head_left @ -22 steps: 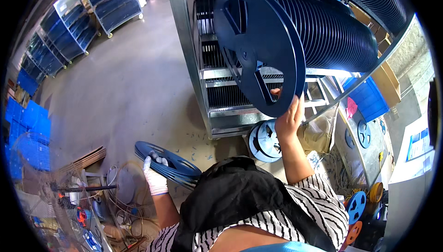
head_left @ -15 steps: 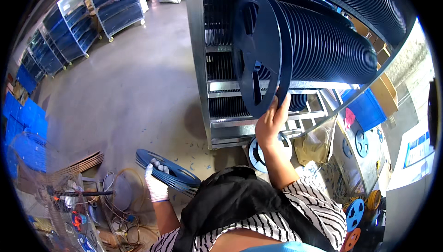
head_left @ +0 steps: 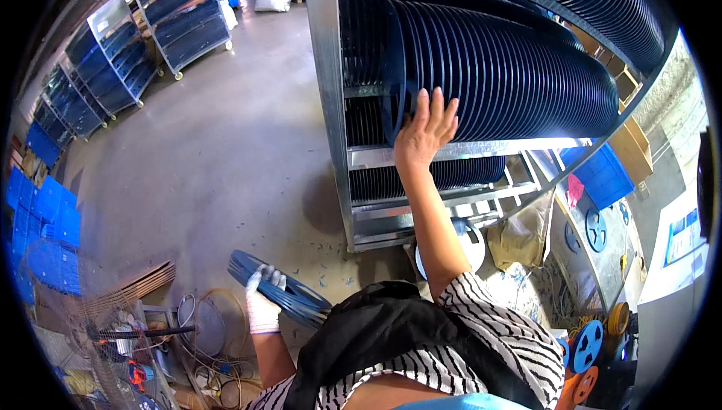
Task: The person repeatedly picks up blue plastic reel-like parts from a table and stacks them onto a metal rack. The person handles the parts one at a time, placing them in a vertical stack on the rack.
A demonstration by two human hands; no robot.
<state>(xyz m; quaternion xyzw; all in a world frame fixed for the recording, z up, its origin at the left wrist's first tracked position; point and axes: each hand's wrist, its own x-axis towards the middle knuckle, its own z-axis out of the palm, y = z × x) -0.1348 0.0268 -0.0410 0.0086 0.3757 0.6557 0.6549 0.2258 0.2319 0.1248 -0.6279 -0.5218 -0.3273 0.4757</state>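
Note:
My left hand [head_left: 263, 303], in a white glove, is closed round a small stack of dark blue plastic reels [head_left: 304, 295] at the lower left, beside my black apron. The fingers go through an opening in the reels. My bare right hand [head_left: 426, 130] is stretched out at the near end of a long row of dark blue reels [head_left: 511, 72], which stand on edge in a metal rack [head_left: 325, 109]. Its fingers are spread over the reel rims close to the end reel [head_left: 396, 72]. The thumb is partly hidden.
Further reel rows fill the rack's other levels. A wire-cage fan [head_left: 98, 312] stands at lower left, near blue crates [head_left: 53, 214]. Wheeled racks [head_left: 184, 15] line the far left. On the right are a blue bin [head_left: 598, 177] and a bench with loose reels [head_left: 595, 229].
The end reel, tilted out in my right hand before, now stands in line with the row. My right fingers have let go and spread over the rims. The left-hand stack moved slightly right.

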